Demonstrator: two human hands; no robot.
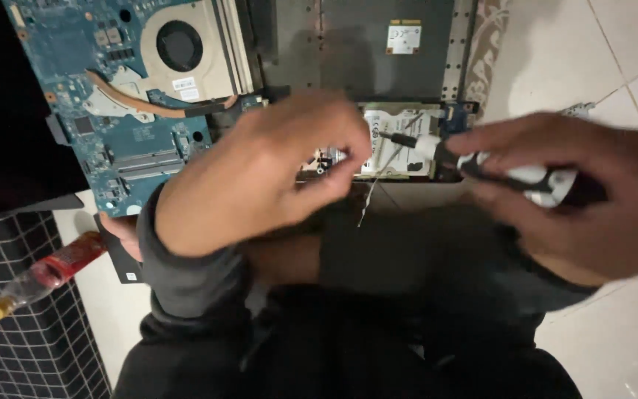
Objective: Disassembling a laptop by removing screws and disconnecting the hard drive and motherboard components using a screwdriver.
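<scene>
Here, an opened laptop chassis (348, 52) lies on a pale tiled floor (614, 59), its bottom cover off and its inner parts exposed. The blue-green motherboard (105, 96) fills the upper left of the chassis, bordered on its far left by a black panel (9, 111). A round cooling fan (180, 46) in a tan housing sits at the board's upper right, with a copper heat pipe (131, 100) curving away from it across the board. To the right of the fan, the dark metal bay carries a small white-labelled wireless card (404, 37). Below that, a hard drive (400, 140) with a white label lies in its bay, near the middle of the view and between the two hands.

The left hand (260, 174), in a dark grey sleeve, is curled over the chassis just left of the hard drive, its fingertips pinched together at the bay's edge; whether anything small is caught between them cannot be told. The right hand (577, 199) is closed around the black-and-white handle of a screwdriver (481, 166), whose dark tip points left and lies over the hard drive's label. A thin light wire (374, 185) trails down from the drive's edge.

At lower left, a small plastic bottle (42, 277) with red contents and a yellow cap lies tilted against a black, white-gridded surface (31, 340).
</scene>
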